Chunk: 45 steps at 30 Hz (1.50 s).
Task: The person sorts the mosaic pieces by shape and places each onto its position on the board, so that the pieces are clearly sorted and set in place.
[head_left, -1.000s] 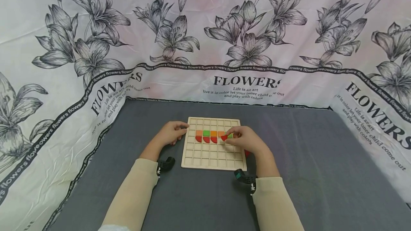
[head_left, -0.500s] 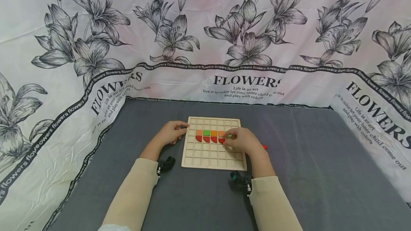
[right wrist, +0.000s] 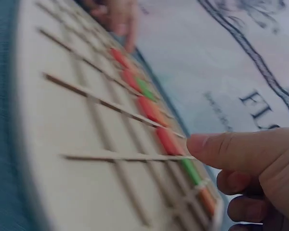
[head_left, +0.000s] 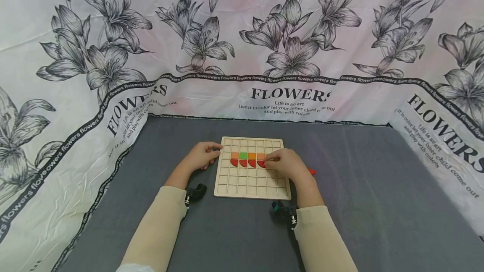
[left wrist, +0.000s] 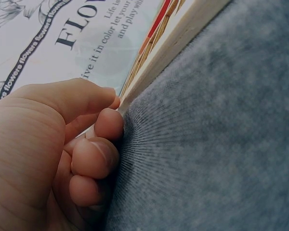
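Observation:
A square pale wooden grid board (head_left: 252,183) lies on the grey cloth in the head view. One row holds orange and green square tiles, such as the green tile (head_left: 243,155). Below them sit several red quarter-round pieces (head_left: 243,163). My left hand (head_left: 202,155), fingers loosely bent, touches the board's left edge; the left wrist view shows the thumb (left wrist: 98,97) by that edge. My right hand (head_left: 287,163) is over the board's right part, its thumb (right wrist: 207,147) beside the rightmost visible red piece (right wrist: 167,141). Nothing visible is held in it. Some right-side tiles are hidden behind it.
A red piece (head_left: 311,171) lies on the cloth right of the board, partly behind my right wrist. A white flower-printed sheet (head_left: 287,100) stands behind the grey cloth (head_left: 378,188) and along its sides.
The red piece that my right hand held a second ago now lies in the board's fourth filled column. The right hand's fingers spread, then drew closer together. My left hand has stayed put.

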### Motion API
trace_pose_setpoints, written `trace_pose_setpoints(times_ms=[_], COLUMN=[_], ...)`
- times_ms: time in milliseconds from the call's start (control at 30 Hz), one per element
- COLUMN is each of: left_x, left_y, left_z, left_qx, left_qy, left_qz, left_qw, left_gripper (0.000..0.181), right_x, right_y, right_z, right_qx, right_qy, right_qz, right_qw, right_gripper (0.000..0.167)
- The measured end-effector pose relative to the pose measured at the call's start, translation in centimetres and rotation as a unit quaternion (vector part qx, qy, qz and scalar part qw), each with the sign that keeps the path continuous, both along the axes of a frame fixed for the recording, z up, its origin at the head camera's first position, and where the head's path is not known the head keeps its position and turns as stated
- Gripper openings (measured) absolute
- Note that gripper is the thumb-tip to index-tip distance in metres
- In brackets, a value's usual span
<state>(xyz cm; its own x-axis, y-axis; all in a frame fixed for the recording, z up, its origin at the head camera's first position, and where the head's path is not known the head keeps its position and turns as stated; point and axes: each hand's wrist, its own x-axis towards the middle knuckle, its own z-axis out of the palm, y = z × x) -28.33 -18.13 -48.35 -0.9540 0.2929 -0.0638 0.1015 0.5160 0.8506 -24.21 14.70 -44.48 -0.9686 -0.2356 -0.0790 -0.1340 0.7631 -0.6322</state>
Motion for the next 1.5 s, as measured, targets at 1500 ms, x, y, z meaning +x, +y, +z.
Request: trace_pose_setpoints(times_ms=[1500], left_x=[0.1], left_y=[0.2], left_z=[0.2], left_qx=[0.003], left_qy=[-0.005], left_qz=[0.007], left_qw=[1.0], left_gripper=[0.032], right_x=[0.2], right_y=[5.4], right_z=[1.2], right_qx=[-0.023], right_qy=[-0.009], right_qz=[-0.091], right_qw=[0.9955], right_gripper=[0.031])
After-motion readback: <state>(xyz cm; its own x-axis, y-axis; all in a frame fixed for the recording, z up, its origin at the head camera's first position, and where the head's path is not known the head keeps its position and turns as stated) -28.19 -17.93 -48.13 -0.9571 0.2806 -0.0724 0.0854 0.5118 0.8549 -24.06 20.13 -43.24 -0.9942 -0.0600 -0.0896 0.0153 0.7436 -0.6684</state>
